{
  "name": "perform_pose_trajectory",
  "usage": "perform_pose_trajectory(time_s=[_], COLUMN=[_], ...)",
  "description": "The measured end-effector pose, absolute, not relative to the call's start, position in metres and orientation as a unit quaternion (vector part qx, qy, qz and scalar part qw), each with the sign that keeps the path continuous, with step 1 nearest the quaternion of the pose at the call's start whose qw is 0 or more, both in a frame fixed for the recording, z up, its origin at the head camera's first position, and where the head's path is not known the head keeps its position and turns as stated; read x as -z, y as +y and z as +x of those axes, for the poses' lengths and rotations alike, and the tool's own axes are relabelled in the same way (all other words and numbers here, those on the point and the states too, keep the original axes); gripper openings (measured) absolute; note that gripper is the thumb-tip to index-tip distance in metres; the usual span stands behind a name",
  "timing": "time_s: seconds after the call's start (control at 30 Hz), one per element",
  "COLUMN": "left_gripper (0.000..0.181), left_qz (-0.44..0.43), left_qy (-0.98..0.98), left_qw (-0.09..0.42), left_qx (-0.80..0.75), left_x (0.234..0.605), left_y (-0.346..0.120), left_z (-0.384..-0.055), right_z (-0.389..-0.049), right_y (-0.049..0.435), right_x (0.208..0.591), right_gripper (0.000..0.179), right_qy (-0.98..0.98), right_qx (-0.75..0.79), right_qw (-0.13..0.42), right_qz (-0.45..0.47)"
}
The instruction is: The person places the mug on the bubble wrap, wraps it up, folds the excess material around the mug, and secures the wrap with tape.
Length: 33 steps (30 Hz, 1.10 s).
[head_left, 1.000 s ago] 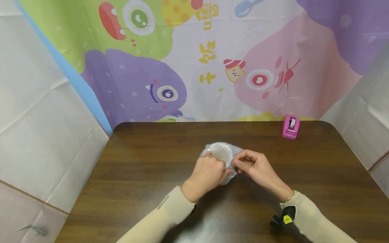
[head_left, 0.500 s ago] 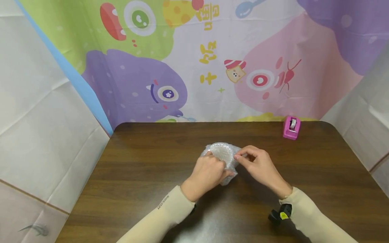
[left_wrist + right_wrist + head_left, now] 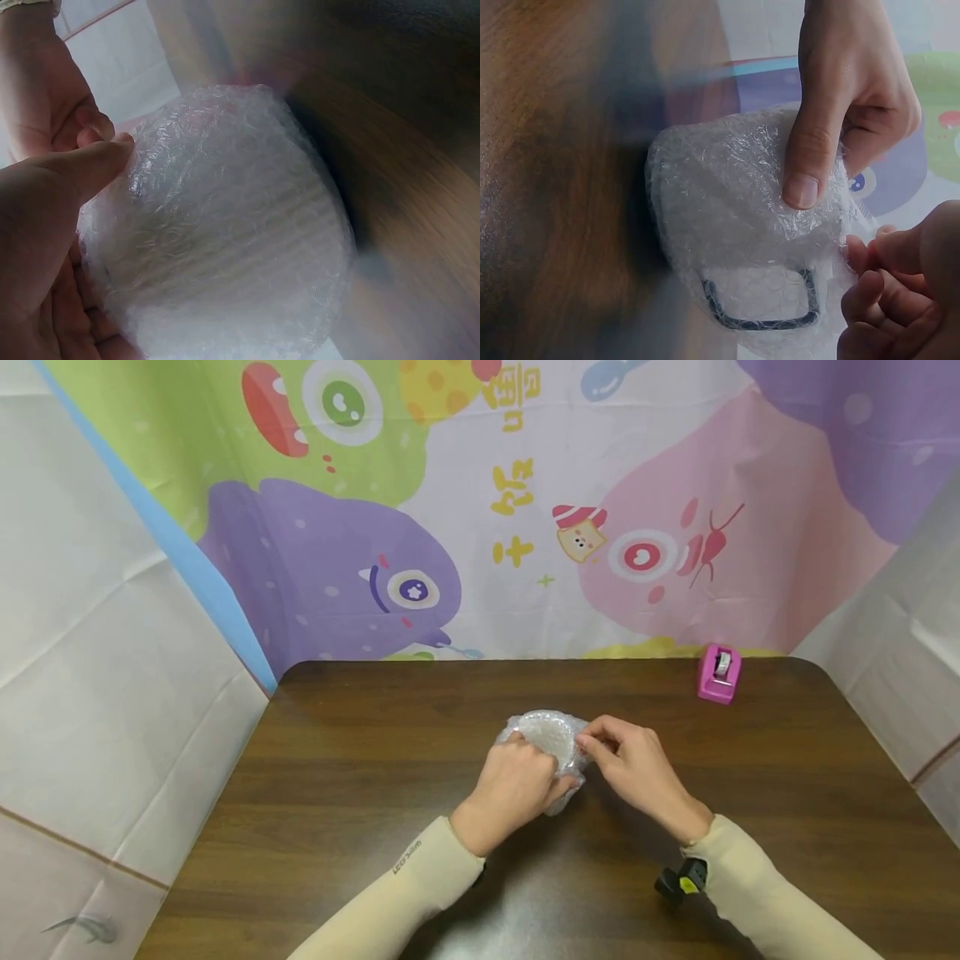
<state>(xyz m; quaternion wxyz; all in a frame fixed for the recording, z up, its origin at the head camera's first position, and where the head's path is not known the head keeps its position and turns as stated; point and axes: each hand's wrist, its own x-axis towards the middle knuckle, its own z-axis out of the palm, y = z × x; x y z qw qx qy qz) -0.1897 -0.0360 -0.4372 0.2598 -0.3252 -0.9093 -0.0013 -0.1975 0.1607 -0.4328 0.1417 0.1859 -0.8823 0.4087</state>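
Note:
A cup wrapped in clear bubble wrap (image 3: pixel 557 735) stands on the table, its round mouth facing up. Through the wrap, the right wrist view shows a dark squared loop like a handle (image 3: pixel 765 325); faint ribbing shows on the pale body in the left wrist view. My left hand (image 3: pixel 513 789) grips the near left side, fingers over the rim and into the mouth, thumb pressed outside. At the right side of the rim, my right hand (image 3: pixel 637 768) pinches the edge of the bubble wrap (image 3: pixel 225 225) between thumb and fingers. The cup's base is hidden.
Near the back right corner of the brown wooden table (image 3: pixel 337 760) stands a pink tape dispenser (image 3: pixel 718 677). A cartoon-printed curtain (image 3: pixel 480 527) hangs behind the table's far edge. Pale panels (image 3: pixel 97 635) flank the table.
My right hand has moved slightly up and left along the wrap, and the loose flap at the right now lies closer to the rim. My left hand holds its place.

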Motion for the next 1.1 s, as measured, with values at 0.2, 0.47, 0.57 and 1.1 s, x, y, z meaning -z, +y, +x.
perform_pose_trajectory(time_s=[0.2, 0.47, 0.57, 1.1], left_gripper=[0.049, 0.047, 0.047, 0.049], left_qz=[-0.322, -0.321, -0.318, -0.326], left_qy=[-0.91, -0.912, -0.913, -0.91], left_qw=[0.26, 0.255, 0.254, 0.256], left_qx=[0.002, 0.0, -0.003, 0.003], left_x=[0.437, 0.436, 0.436, 0.436], left_y=[-0.035, -0.035, -0.035, -0.034], left_z=[-0.19, -0.19, -0.19, -0.191], right_z=[-0.202, -0.208, -0.21, -0.218], right_y=[0.16, 0.158, 0.157, 0.151], right_x=[0.432, 0.427, 0.425, 0.419], right_gripper=[0.008, 0.009, 0.01, 0.012], right_qy=[-0.885, -0.89, -0.894, -0.914], right_qx=[-0.409, -0.405, -0.4, -0.364], right_qw=[0.13, 0.089, 0.067, 0.048], right_qz=[0.182, 0.189, 0.189, 0.172])
